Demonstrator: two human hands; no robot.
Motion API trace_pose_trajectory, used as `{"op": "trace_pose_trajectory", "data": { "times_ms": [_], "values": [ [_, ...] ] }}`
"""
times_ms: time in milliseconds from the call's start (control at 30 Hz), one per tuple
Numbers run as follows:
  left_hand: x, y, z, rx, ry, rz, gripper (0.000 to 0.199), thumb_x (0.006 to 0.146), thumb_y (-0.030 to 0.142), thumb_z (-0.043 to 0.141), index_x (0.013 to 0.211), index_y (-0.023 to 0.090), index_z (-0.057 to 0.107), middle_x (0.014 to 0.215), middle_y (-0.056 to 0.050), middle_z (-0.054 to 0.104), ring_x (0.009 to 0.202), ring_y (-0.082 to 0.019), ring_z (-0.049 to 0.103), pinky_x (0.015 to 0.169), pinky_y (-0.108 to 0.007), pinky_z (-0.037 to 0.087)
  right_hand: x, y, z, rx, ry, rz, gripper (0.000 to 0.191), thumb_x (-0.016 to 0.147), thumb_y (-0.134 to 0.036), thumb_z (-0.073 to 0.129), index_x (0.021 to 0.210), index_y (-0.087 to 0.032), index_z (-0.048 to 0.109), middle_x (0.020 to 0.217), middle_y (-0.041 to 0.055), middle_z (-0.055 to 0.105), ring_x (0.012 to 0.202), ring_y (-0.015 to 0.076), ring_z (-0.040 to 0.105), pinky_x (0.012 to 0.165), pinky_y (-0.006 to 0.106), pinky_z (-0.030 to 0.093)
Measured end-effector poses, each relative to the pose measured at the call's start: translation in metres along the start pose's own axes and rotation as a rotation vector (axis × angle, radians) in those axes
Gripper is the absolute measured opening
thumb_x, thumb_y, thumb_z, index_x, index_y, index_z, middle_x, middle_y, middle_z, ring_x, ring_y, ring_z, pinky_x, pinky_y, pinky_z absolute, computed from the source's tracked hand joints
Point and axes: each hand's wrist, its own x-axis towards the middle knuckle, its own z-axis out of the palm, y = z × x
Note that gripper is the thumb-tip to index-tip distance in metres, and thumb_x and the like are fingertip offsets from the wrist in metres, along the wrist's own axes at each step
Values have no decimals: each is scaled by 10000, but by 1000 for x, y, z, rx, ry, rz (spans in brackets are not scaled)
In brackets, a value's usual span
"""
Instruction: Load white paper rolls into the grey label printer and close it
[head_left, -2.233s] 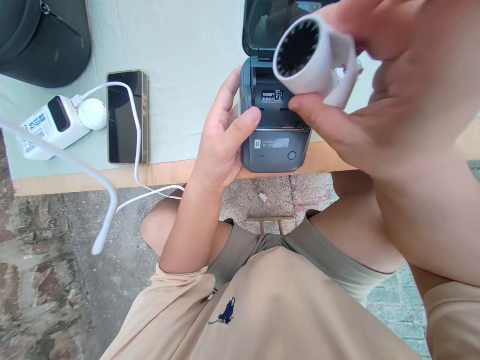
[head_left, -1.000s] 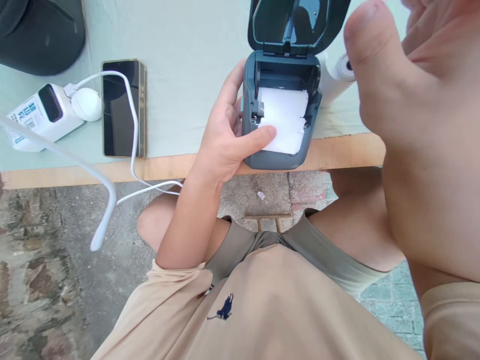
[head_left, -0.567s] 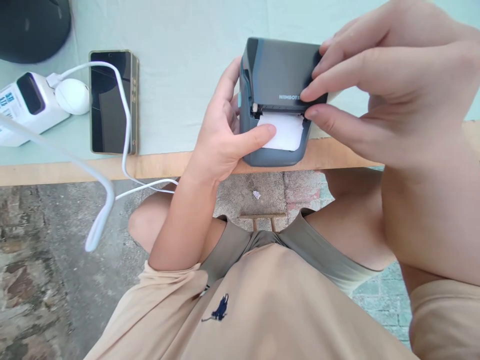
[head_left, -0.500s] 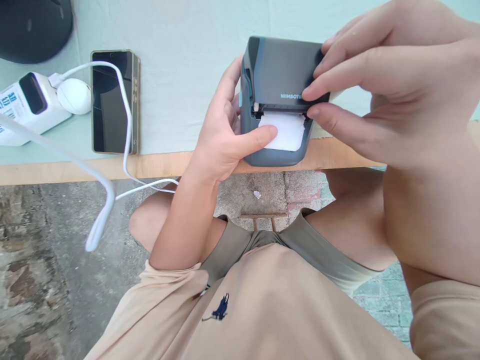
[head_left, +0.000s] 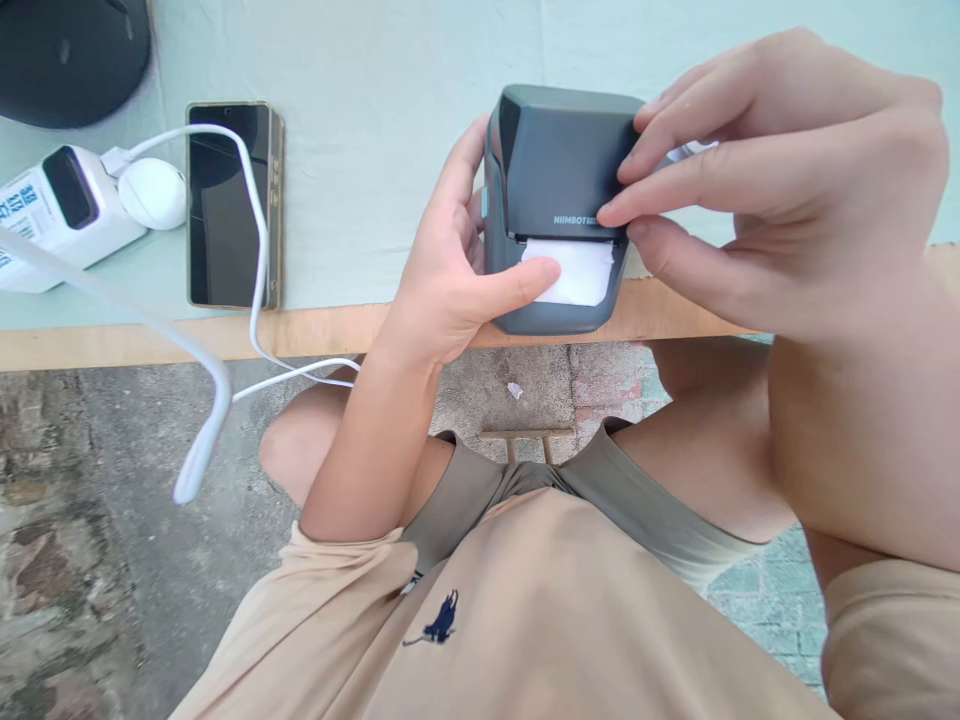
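Observation:
A dark grey label printer [head_left: 566, 160] marked NIIMBOT stands at the table's front edge, its lid down. White paper [head_left: 581, 275] sticks out of the slot below the lid. My left hand [head_left: 465, 260] grips the printer's left side, with the thumb lying on the paper. On the lid's right edge rest the fingertips of my right hand [head_left: 757, 180], the thumb near the lower right corner of the lid. Part of a whitish thing shows behind my right fingers, too hidden to name.
A phone [head_left: 229, 205] lies left on the cloth-covered table [head_left: 360, 130]. Beside it are a white power strip [head_left: 82, 215] with a round plug [head_left: 152, 193] and a white cable [head_left: 257, 225] hanging over the edge. A black round object [head_left: 71, 60] sits at the back left.
The printer's lid has come down over the slot, closing the gap seen before. My right fingers moved down slightly with it, while my left hand keeps its hold.

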Motion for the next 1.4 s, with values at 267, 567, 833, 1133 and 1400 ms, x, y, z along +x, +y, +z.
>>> {"op": "trace_pose_trajectory", "data": {
  "times_ms": [267,567,833,1133,1400],
  "values": [
    [1,0,2,-144,-22,23,434,697,389,585,1085,288,420,1092,-9,545,977,-199,569,782,-302,511,2,-15,2,-110,15,54,219,732,-222,504,943,-228,565,1049,-2,486,1023,92,467,868,260,460],
    [2,-1,5,-129,-19,77,301,741,325,549,1022,250,472,1064,-22,552,962,-184,563,752,-269,484,9,-26,2,-214,-84,154,247,764,-304,449,989,-207,481,1147,23,423,1122,115,402,915,273,443],
    [0,7,13,-160,9,32,253,776,390,477,966,232,533,1052,-26,567,970,-183,570,788,-276,484,8,-21,0,-188,-72,188,203,757,-287,471,936,-193,492,1161,15,426,1113,106,421,910,249,441],
    [2,7,11,-135,131,-57,347,831,453,331,906,219,577,872,-19,622,965,-166,593,824,-294,494,7,-23,-1,-220,-64,195,224,759,-293,473,950,-176,495,1188,20,425,1146,114,413,928,255,427],
    [1,10,8,-182,199,-114,259,824,370,408,960,205,556,986,-39,635,1107,-192,521,898,-330,474,7,-24,-2,-188,-65,158,278,734,-346,486,969,-198,472,1164,19,417,1126,107,402,913,262,430]
  ]
}}
